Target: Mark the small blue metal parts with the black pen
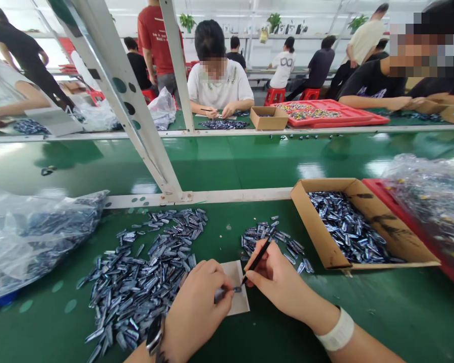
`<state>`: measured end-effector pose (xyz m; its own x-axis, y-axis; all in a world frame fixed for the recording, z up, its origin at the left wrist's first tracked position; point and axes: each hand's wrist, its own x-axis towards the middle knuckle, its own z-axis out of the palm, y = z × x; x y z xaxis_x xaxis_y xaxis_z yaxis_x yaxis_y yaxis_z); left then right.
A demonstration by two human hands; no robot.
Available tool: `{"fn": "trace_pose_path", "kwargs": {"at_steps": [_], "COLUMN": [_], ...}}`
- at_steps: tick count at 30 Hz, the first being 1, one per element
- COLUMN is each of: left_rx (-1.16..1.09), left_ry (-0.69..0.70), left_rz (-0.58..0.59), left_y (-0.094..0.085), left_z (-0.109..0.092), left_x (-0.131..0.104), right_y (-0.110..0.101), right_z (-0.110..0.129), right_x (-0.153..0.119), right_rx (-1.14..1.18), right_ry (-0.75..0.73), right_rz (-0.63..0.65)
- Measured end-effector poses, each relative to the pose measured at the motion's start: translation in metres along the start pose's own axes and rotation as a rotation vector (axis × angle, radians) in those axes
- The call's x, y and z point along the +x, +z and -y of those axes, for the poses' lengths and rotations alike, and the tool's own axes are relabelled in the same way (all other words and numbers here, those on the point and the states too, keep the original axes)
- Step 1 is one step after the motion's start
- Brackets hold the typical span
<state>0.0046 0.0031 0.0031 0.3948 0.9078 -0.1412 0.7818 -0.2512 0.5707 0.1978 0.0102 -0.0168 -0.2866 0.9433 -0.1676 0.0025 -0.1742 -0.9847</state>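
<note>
Head view: green worktable [272, 345]; heap of dark pieces [136, 282], left; cardboard box [313, 227] of similar pieces, right; left hand [204, 297], right hand [274, 275], both grasping; pale card [242, 303]; black pen-like tool [260, 253], right-gripped; single piece [237, 289], left-pinched, over card, at tool's tip.

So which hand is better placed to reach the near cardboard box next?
Probably the right hand: it's closer to the cardboard box, though holding a black tool; the left hand pinches a dark piece.

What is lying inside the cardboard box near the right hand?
The cardboard box holds many small, dark, shiny pieces; whatever lies beneath the top ones is hidden.
</note>
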Motion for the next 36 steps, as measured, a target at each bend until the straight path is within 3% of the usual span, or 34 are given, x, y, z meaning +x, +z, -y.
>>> {"fn": "trace_pose_path", "kwargs": {"at_steps": [22,31,36], "left_rx": [0.011,0.134,0.196], "left_ry": [0.035,0.222,0.228], "left_rz": [-0.037,-0.033,-0.035], "left_y": [0.0023,0.0018,0.0005], "left_z": [0.0012,0.0026,0.002], "left_x": [-0.0009,-0.0039,-0.0044], "right_y": [0.0008,-0.0005,-0.0012], "right_z": [-0.0047,-0.0081,-0.0058], "right_x": [-0.0013,-0.0014,-0.0022], "right_rx": [-0.095,-0.157,-0.119], "right_ry": [-0.029,-0.062,-0.088], "right_rz": [0.016,0.017,-0.004]}}
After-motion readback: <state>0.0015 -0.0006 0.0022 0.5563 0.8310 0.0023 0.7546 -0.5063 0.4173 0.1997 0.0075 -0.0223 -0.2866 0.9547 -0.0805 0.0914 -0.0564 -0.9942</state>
